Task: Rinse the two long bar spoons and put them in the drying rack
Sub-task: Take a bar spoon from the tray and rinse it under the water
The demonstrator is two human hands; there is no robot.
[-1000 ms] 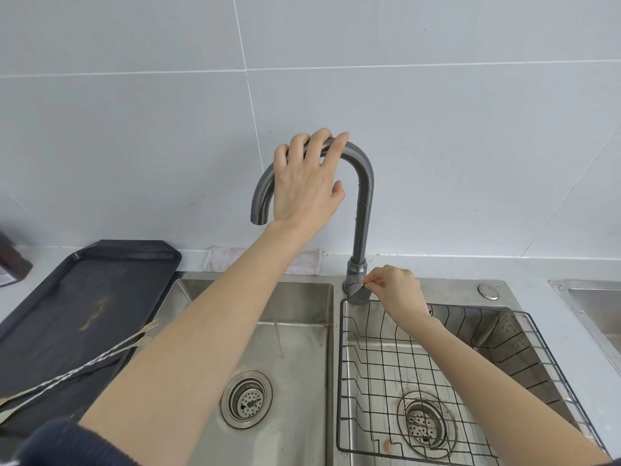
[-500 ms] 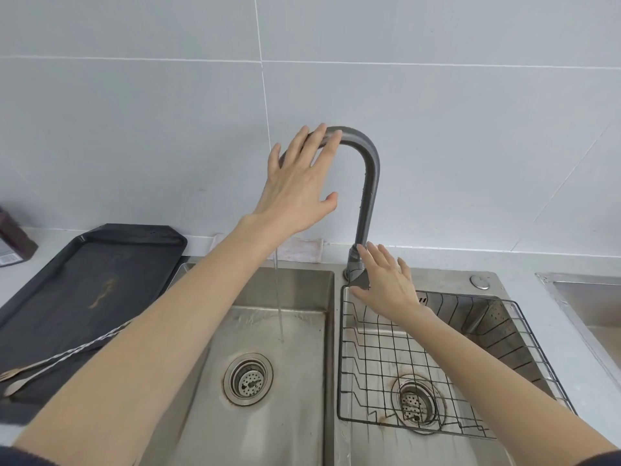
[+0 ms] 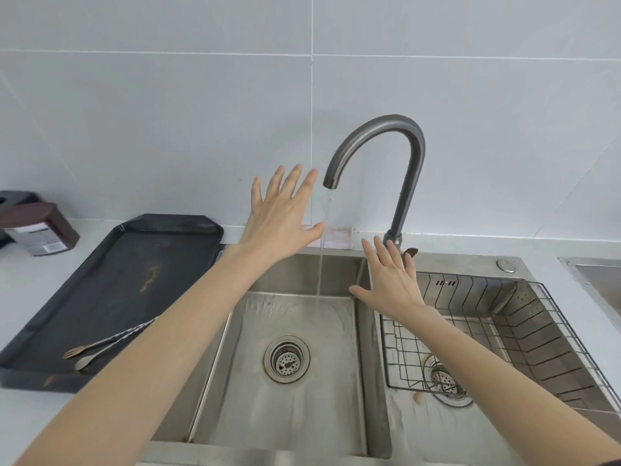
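Note:
Two long twisted-stem bar spoons point(image 3: 100, 344) lie side by side on a black tray point(image 3: 111, 284) left of the sink, partly hidden by my left forearm. A wire drying rack point(image 3: 504, 331) sits in the right sink basin. The grey gooseneck faucet point(image 3: 379, 126) runs a thin stream of water into the left basin point(image 3: 302, 398). My left hand point(image 3: 282, 216) hovers open just left of the spout, fingers spread, holding nothing. My right hand point(image 3: 389, 284) is open over the divider, in front of the faucet base and its lever.
A brown container point(image 3: 37, 230) with a label lies on the white counter at far left. A folded cloth point(image 3: 336, 237) rests behind the sink against the tiled wall. Another steel basin edge point(image 3: 598, 280) shows at far right.
My left hand has let go of the faucet neck and dropped to the left of the spout. My right hand has come off the lever and opened. Water now flows in a steady stream.

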